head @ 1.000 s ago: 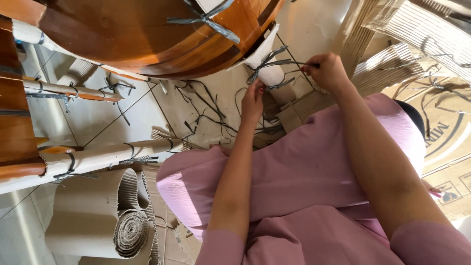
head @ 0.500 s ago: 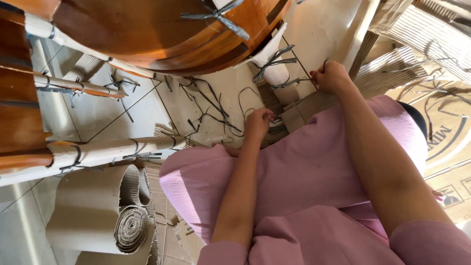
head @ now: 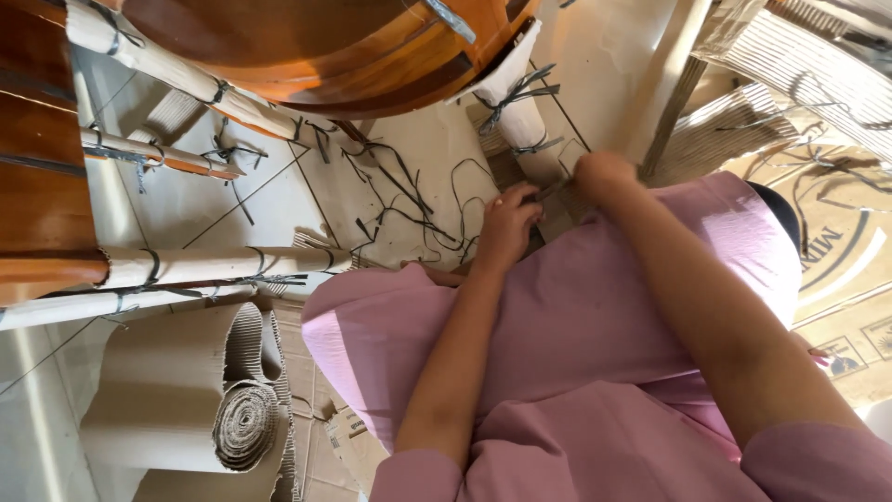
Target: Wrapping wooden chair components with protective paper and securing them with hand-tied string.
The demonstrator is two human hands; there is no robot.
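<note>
Pale tile floor (head: 269,200) everywhere, littered with loose black straps (head: 400,200) just beyond the fingers. Left hand (head: 509,226) and right hand (head: 602,174) both curl shut on one thin dark strap (head: 550,190) stretched between them. Cardboard-wrapped table leg (head: 516,107) stands right past the fingertips; a corrugated roll (head: 243,423) sits well apart.
</note>
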